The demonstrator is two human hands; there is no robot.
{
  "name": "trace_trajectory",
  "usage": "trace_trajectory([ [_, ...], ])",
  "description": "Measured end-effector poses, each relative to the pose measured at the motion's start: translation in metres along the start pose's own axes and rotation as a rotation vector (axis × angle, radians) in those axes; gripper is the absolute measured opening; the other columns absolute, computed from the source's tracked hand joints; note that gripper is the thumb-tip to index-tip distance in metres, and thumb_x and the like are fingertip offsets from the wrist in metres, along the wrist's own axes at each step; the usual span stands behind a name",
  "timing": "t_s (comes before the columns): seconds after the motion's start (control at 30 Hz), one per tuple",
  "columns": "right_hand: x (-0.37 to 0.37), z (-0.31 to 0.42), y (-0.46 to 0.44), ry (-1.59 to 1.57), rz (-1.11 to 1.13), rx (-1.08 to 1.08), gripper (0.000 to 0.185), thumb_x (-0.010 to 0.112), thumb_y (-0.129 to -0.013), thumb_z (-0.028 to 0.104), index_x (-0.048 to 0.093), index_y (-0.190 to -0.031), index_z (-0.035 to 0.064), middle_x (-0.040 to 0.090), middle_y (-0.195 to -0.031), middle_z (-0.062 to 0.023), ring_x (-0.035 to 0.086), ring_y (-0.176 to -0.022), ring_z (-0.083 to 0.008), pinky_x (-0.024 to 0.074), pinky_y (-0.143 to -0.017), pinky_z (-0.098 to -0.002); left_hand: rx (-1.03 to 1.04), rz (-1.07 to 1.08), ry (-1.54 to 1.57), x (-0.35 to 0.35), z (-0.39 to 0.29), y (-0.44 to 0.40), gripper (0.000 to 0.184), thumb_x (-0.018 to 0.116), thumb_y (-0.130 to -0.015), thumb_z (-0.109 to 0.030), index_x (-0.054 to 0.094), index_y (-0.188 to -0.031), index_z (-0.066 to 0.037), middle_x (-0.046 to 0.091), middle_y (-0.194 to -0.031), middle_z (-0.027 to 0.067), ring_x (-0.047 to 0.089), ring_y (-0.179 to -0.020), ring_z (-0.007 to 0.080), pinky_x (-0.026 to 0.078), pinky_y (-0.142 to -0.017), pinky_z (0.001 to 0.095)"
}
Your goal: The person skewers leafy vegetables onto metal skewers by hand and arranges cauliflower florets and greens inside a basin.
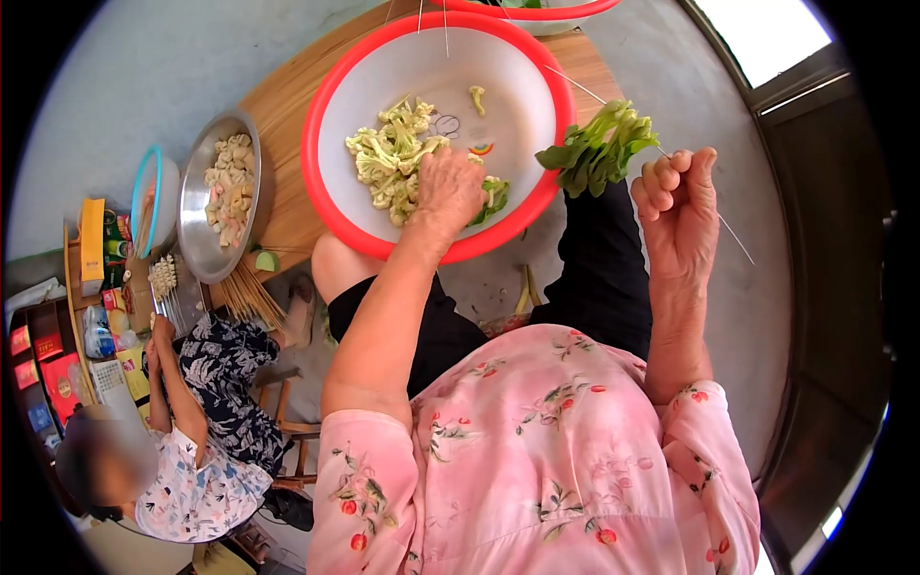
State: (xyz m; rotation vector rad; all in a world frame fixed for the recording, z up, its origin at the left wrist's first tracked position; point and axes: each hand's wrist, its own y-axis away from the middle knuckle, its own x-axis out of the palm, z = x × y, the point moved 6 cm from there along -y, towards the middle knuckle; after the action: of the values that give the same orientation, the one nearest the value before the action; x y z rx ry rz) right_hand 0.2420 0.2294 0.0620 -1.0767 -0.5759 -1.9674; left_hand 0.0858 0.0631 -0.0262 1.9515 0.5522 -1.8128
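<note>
My right hand (678, 213) pinches a long thin skewer (733, 240) between thumb and fingers, palm up. A bunch of green leaves (599, 149) is threaded on it, just outside the basin's right rim. My left hand (450, 187) reaches into a white basin (522, 86) with a red rim. Its fingers curl down and their tips are hidden, so what they grip cannot be made out. Cauliflower pieces (388, 158) lie beside and under that hand. Some green leaves (494, 199) rest in the basin near its right side. One small floret (476, 99) lies apart.
The basin stands on a wooden table (287, 91); more thin skewers (446, 34) lie at its far rim. On the left are a metal bowl (196, 216) of pale pieces and a bundle of sticks (251, 295). Another person (206, 460) sits there, hands near skewered pieces (163, 276).
</note>
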Motion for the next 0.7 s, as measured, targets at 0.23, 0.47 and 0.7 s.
trace_trajectory([
  [0.23,-0.002,-0.005,0.0,0.001,-0.017,0.019,0.037,0.047,-0.093,0.034,0.059,-0.078,0.0028,0.057,-0.065,-0.0056,0.047,-0.052,-0.0136,0.0368,-0.046,-0.0259,0.165,-0.089,-0.017,0.017,-0.014,-0.01,0.011,0.069,-0.065,-0.021,0.067,-0.072,-0.014,0.058,-0.078,0.0075,0.055,-0.085,0.0245,0.038,-0.073,0.0399],
  [0.47,-0.001,-0.004,-0.001,-0.002,-0.029,0.01,0.037,0.047,-0.093,0.034,0.059,-0.078,0.0027,0.057,-0.065,-0.0057,0.048,-0.052,-0.0135,0.0371,-0.046,-0.0258,-0.001,-0.204,0.271,0.011,0.004,-0.012,0.011,0.055,-0.071,-0.007,0.066,-0.069,-0.006,0.063,-0.068,0.0101,0.062,-0.071,0.0256,0.046,-0.065,0.0377],
  [0.7,-0.002,-0.009,-0.001,-0.01,-0.027,0.021,0.036,0.047,-0.093,0.034,0.059,-0.079,0.0025,0.057,-0.064,-0.0055,0.048,-0.051,-0.0136,0.0368,-0.046,-0.026,-0.451,-0.112,0.723,-0.021,0.064,0.001,0.011,0.058,-0.075,-0.011,0.063,-0.082,-0.004,0.064,-0.068,0.004,0.058,-0.062,0.0118,0.046,-0.059,0.0248],
])
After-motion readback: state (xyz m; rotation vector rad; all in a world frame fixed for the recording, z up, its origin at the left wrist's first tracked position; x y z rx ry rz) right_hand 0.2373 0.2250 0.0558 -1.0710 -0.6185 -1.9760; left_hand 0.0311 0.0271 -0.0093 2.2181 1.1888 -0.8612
